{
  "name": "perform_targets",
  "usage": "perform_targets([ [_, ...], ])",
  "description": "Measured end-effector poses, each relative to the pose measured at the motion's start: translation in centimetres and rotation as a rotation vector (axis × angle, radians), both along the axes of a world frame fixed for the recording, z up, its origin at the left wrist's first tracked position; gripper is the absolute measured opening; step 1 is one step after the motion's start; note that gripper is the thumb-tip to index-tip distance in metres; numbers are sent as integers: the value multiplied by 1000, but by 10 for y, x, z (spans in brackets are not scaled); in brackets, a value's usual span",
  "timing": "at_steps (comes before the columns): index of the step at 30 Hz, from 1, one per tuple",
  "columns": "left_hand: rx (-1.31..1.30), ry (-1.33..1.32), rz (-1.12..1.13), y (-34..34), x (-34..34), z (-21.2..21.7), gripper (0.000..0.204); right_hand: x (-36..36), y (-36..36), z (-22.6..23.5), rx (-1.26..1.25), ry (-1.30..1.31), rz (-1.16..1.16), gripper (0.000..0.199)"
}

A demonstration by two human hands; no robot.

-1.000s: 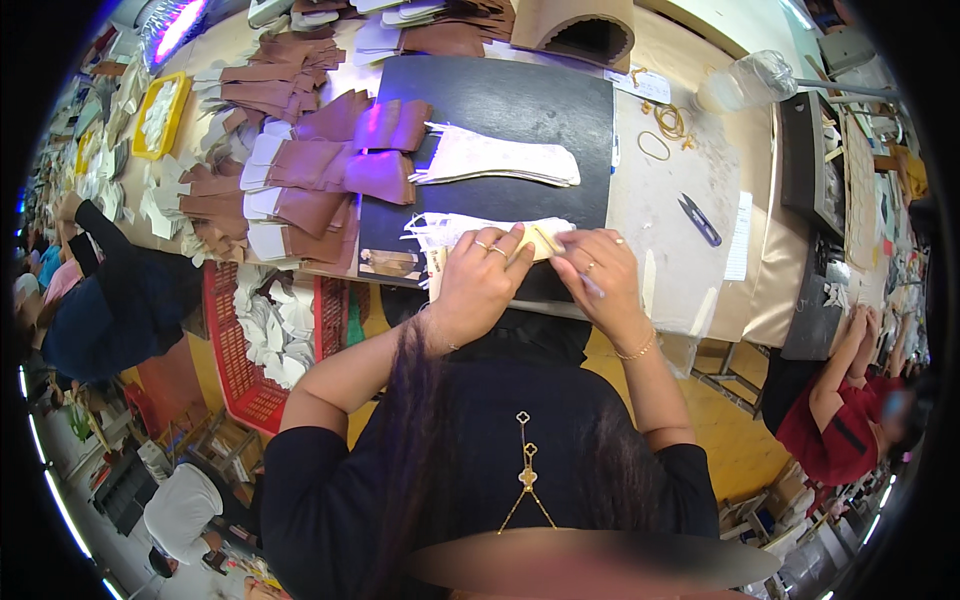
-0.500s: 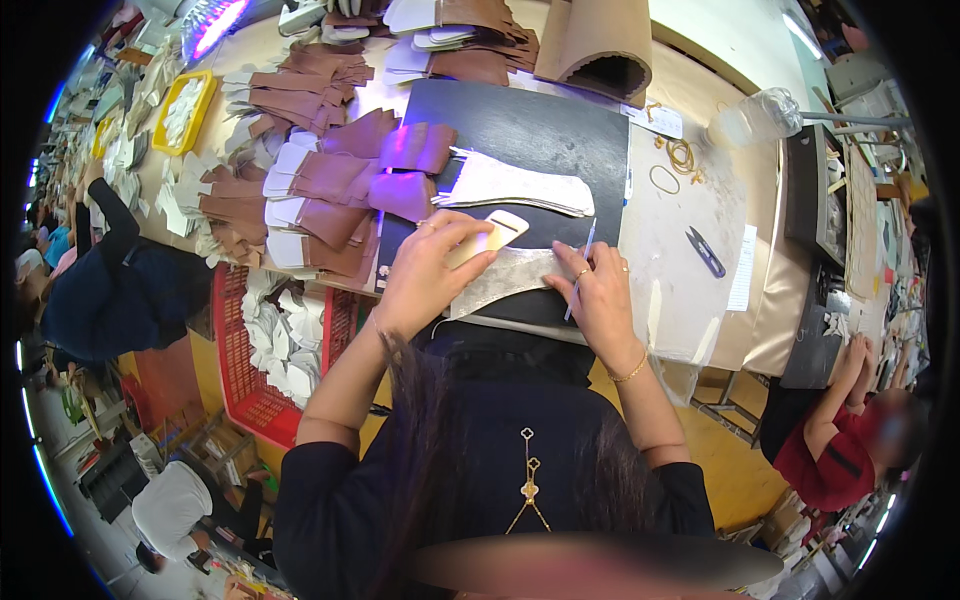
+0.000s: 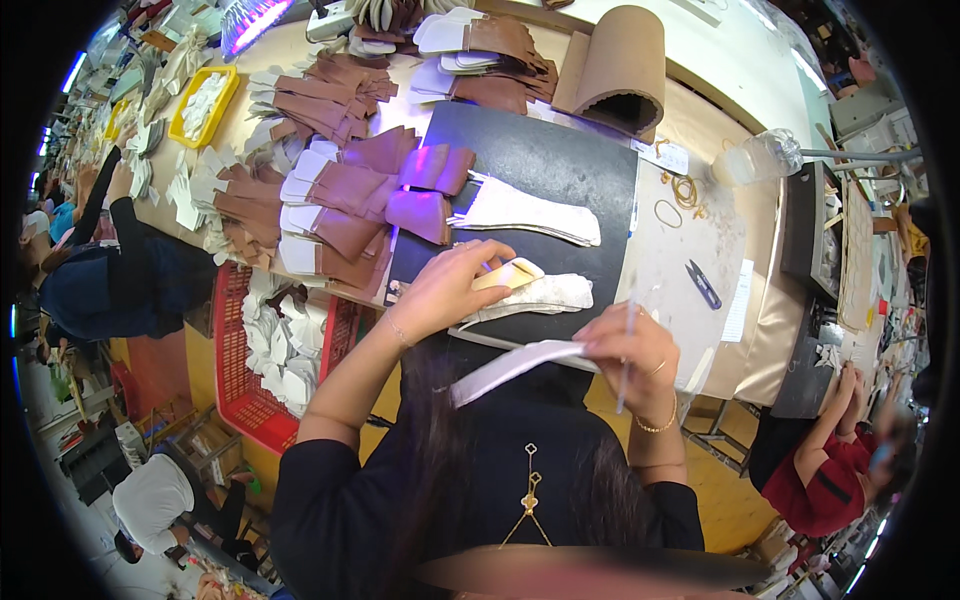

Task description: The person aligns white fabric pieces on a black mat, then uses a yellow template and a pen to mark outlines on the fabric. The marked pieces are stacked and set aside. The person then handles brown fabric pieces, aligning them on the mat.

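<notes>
My left hand (image 3: pixel 448 290) rests at the near edge of a black mat (image 3: pixel 520 140), its fingers closed on a cream, rounded flat tool with a dark slot (image 3: pixel 518 272). Under that tool lie white shaped pieces (image 3: pixel 550 295) on the mat. In front of my body, off the mat's near edge, my right hand (image 3: pixel 640 350) pinches the end of a curved white piece (image 3: pixel 515 370). A thin translucent pen-like stick (image 3: pixel 628 345) is also among the right fingers, slightly blurred. Beyond the left hand sits a stack of white shaped pieces (image 3: pixel 535 212).
Brown leather pieces (image 3: pixel 340 190) lie in bundles at left. A red basket (image 3: pixel 235 350) of white scraps stands below the table's left edge. At right are thread snips (image 3: pixel 704 285), rubber bands (image 3: pixel 685 190) and a plastic bottle (image 3: pixel 755 158). A brown roll (image 3: pixel 620 70) stands at the back.
My right hand has drawn back from the mat toward my body and right, lifting a white piece. My left hand keeps the cream tool over the pieces on the mat.
</notes>
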State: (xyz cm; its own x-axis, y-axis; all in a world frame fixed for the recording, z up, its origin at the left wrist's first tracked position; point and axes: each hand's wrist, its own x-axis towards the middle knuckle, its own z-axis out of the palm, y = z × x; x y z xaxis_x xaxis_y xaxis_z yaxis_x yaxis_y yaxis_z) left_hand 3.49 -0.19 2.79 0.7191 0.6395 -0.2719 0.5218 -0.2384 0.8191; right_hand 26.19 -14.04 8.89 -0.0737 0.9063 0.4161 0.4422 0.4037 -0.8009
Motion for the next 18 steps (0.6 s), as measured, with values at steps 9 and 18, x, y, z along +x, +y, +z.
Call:
perform_targets([
  [9,91,28,-56,-32,-16,12,37,-5,85,-78,-251,-118,-465,30],
  [18,433,-35,-66,-41,4,-3,31,25,29,-72,-196,-379,-539,30],
])
